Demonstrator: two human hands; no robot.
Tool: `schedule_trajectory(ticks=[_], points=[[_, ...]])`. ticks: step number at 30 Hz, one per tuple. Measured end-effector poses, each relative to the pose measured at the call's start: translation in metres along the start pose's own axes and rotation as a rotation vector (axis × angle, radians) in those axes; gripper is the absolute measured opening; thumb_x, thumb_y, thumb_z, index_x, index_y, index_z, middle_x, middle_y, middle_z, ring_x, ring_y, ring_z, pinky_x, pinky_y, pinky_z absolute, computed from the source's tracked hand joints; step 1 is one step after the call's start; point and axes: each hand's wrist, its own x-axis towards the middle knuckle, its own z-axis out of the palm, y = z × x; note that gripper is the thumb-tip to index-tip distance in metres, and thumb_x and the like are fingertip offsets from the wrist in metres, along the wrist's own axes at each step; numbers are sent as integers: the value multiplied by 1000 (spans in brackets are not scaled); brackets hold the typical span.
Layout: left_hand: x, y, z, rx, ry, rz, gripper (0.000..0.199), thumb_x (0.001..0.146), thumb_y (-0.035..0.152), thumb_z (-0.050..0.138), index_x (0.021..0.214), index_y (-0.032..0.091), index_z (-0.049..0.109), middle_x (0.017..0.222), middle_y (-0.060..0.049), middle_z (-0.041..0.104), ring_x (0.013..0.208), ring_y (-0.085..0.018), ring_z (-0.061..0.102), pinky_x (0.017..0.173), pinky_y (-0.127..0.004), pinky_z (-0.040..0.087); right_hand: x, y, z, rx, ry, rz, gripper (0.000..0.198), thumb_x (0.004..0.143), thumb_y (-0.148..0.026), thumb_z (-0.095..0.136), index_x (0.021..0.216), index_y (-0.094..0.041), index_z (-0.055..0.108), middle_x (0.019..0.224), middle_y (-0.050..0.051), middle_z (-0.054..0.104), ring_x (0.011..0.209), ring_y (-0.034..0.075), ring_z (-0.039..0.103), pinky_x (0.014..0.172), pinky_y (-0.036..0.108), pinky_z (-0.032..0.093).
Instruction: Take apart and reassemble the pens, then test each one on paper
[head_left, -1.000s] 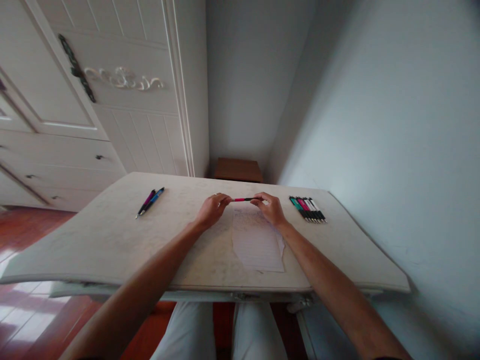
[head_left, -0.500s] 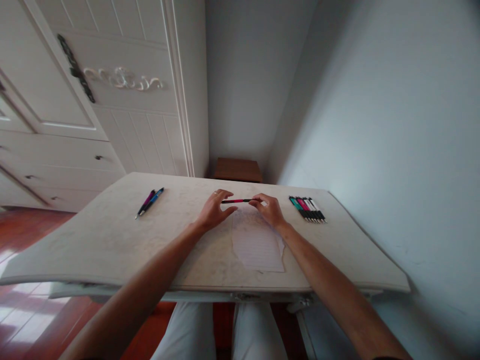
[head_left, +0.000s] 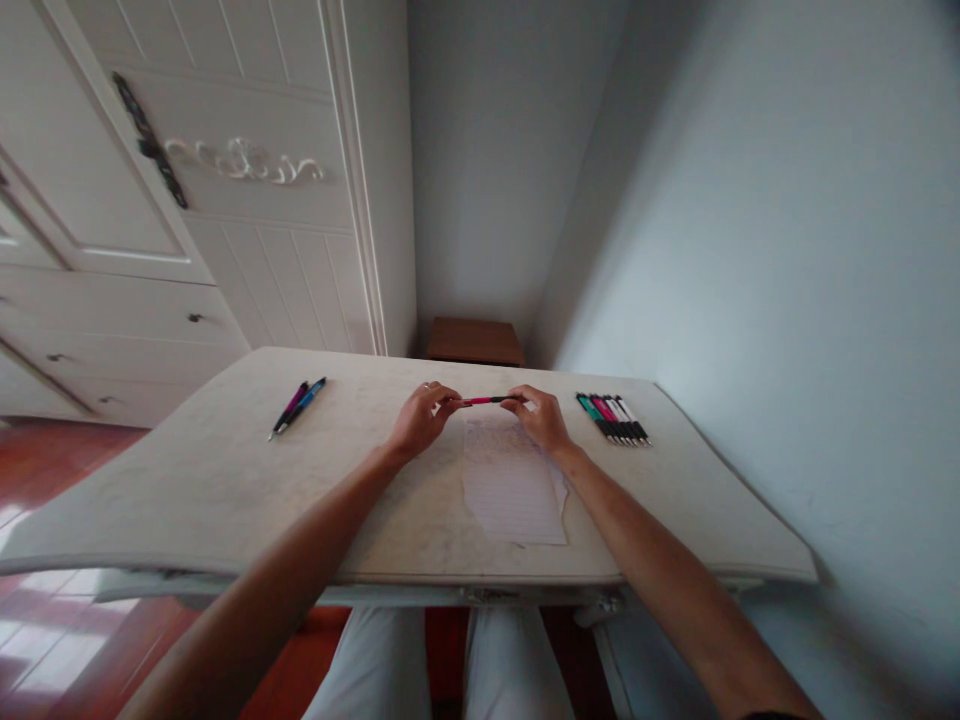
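A pink and black pen (head_left: 481,400) is held level between my two hands, above the far end of a lined sheet of paper (head_left: 517,490). My left hand (head_left: 425,415), with a ring on one finger, pinches the pen's left end. The black right end sits between the thumb and fingers of my right hand (head_left: 538,414). The paper lies on the pale tabletop with torn edges and faint writing near its top.
On the table's left lie a purple pen (head_left: 291,404) and a blue pen (head_left: 304,404), side by side. A row of several pens (head_left: 613,419), green, pink and white with black grips, lies at the right. Beyond the table stand a brown wooden box-like piece (head_left: 475,341) and a white cabinet (head_left: 300,200).
My left thumb and fingers, spread around the pen's left end before, have closed on it. My right hand keeps its grip in nearly the same place.
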Motion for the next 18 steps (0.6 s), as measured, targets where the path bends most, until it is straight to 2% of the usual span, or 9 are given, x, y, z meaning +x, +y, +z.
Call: schedule_trajectory(ticks=[4,9,13,15,18], points=[[1,3,-3,-40,51,27,12,86,29,60,83,20,68,79,-5,65,78,-18,56,66,-30,49,-1,-1,0,-13,-30,-8,22,82,-41,64,80,-20,70,79,4,72,76,21,65,75,31,48],[1,3,-2,-60,39,63,8,84,26,64,86,20,68,83,-5,65,78,-17,57,67,-30,49,-1,-1,1,-19,-50,-30,23,85,-40,61,78,-20,70,77,4,71,74,19,64,74,30,47],[0,3,0,-11,52,37,27,81,34,68,102,18,64,96,-7,65,88,-19,59,70,-30,50,-1,-2,2,-12,-46,-34,23,86,-40,60,78,-20,69,78,4,71,74,20,64,75,30,47],[1,3,-1,27,74,-1,27,85,37,63,103,17,64,95,-8,65,89,-20,60,72,-30,49,-1,-3,2,-13,-37,-22,24,85,-41,60,79,-21,69,79,4,71,75,20,64,76,30,47],[1,3,-2,52,70,-63,26,92,38,50,90,17,66,84,-5,67,76,-17,60,69,-28,47,0,-3,1,-5,-4,-17,24,85,-43,60,80,-21,69,80,5,71,76,21,64,76,31,47]])
